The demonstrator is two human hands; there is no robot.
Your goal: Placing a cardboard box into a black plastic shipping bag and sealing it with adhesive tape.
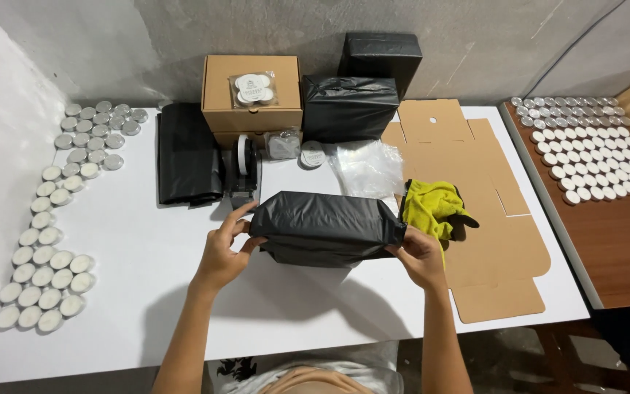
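Both hands, left hand (222, 252) and right hand (418, 257), grip a black wrapped parcel (326, 228) by its ends, steadying it above the white table (140, 248), yellow cloth (432, 206) just beyond the right

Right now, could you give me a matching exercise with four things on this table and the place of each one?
Things:
1. black parcel
2. yellow cloth
3. tape dispenser
4. tealights

Places:
A. along the table's left edge
B. between both hands
C. on the flat cardboard, right of the parcel
D. in front of the brown box

Pairs: 1-B, 2-C, 3-D, 4-A
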